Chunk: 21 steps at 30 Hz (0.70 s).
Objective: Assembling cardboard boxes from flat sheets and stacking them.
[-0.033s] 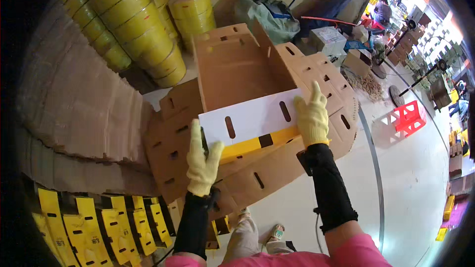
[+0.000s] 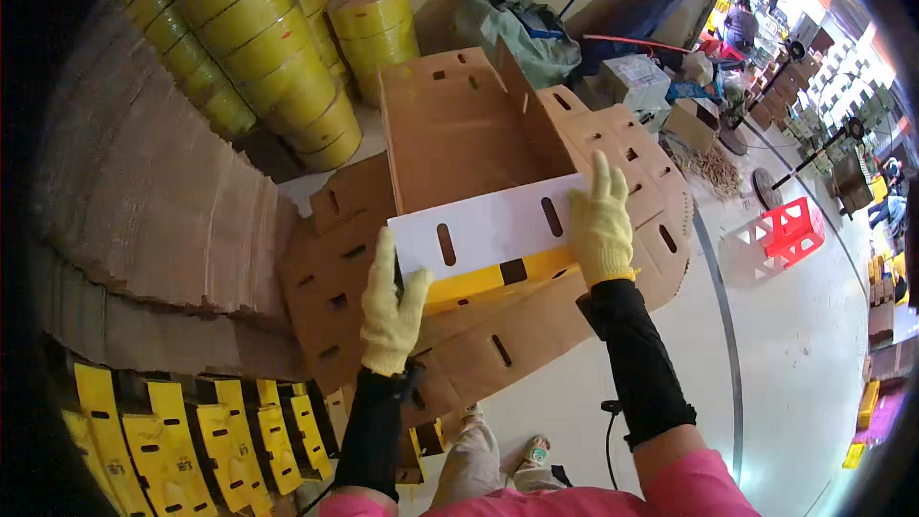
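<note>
An open-topped cardboard box (image 2: pixel 464 158) lies before me, brown inside, with a white and yellow near wall (image 2: pixel 498 222) that has two long slots. My left hand (image 2: pixel 391 311), in a pale yellow knit glove, is at the wall's left corner with fingers stretched up and thumb spread apart. At the right corner my gloved right hand (image 2: pixel 603 225) lies against the wall's end, fingers extended. The box rests on flat slotted cardboard sheets (image 2: pixel 498 349). The undersides of my fingers are hidden.
Tall stacks of flattened cardboard (image 2: pixel 144 172) stand at left, with yellow rolls (image 2: pixel 258 48) behind. Yellow folded pieces (image 2: pixel 163 440) line the lower left. A red stool (image 2: pixel 795 230) is on the floor at right; a green sack (image 2: pixel 517 29) and small boxes (image 2: pixel 637 81) lie at the back.
The box has shifted very slightly to the right at its left end. My right hand has moved a little left and up; the left hand has hardly moved.
</note>
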{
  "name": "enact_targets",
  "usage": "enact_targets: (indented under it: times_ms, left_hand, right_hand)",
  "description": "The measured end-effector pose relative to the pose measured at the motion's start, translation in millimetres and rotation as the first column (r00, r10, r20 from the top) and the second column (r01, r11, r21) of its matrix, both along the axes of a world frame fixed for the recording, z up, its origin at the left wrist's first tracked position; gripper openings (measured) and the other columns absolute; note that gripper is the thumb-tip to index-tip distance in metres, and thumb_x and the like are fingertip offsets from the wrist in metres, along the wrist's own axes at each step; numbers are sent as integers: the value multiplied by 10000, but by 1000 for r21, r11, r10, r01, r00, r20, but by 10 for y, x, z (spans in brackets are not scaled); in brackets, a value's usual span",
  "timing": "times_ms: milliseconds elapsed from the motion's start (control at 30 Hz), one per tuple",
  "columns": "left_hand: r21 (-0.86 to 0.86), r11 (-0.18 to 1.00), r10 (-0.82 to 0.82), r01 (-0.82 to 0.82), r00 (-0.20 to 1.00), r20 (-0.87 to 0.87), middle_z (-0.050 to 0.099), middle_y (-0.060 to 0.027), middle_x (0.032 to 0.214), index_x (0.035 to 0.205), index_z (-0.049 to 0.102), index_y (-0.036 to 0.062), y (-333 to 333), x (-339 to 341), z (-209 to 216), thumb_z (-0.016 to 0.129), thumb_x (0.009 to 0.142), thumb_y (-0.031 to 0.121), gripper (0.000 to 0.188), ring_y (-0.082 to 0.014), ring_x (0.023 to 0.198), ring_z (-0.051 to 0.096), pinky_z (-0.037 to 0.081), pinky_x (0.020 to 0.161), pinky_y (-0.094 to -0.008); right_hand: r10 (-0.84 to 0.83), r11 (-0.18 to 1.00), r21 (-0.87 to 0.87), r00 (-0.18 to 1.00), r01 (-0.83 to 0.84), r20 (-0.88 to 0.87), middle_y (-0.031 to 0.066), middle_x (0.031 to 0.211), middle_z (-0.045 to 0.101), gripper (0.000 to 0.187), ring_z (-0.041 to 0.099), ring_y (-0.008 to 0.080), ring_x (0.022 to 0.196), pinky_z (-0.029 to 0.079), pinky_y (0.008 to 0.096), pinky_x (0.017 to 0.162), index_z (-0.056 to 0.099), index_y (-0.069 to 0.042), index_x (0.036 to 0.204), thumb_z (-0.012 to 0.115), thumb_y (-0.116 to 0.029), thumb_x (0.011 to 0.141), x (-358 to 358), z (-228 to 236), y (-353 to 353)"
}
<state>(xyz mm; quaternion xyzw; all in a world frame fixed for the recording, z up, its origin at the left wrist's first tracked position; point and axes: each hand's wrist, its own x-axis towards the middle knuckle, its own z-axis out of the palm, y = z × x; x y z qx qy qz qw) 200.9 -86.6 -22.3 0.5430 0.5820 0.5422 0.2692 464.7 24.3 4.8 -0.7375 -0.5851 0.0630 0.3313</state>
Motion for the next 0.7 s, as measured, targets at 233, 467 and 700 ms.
enact_targets:
  times_ms: [233,467,700]
  left_hand:
    - [129,989,100,78,295,-950,435,-271,1544,1444,555,46,212,162,271,693,916,483,699,-504,1448,362,200,1226,-635]
    - [-197,940,-258,277,202,-945,499,-223,1492,1466,502,47,-24,134,138,789,773,491,871,-428,1406,444,299,1217,-547]
    - [-491,847,-527,202,195,-828,578,-167,1375,1443,533,103,-334,319,-171,554,866,99,577,-341,1317,526,411,1129,-488]
  right_hand:
    - [731,623,-235,448,-746,514,253,1597,371,759,300,436,1505,126,573,1269,435,-94,1518,568,-579,949,173,72,-25]
    - [763,608,-345,405,-715,503,322,1512,439,876,383,513,1426,246,672,1187,440,-102,1529,644,-649,876,140,84,-743]
    - [778,602,-308,454,-737,434,250,1389,542,697,503,448,1269,339,653,1100,519,-110,1465,688,-463,888,285,-555,-1228]
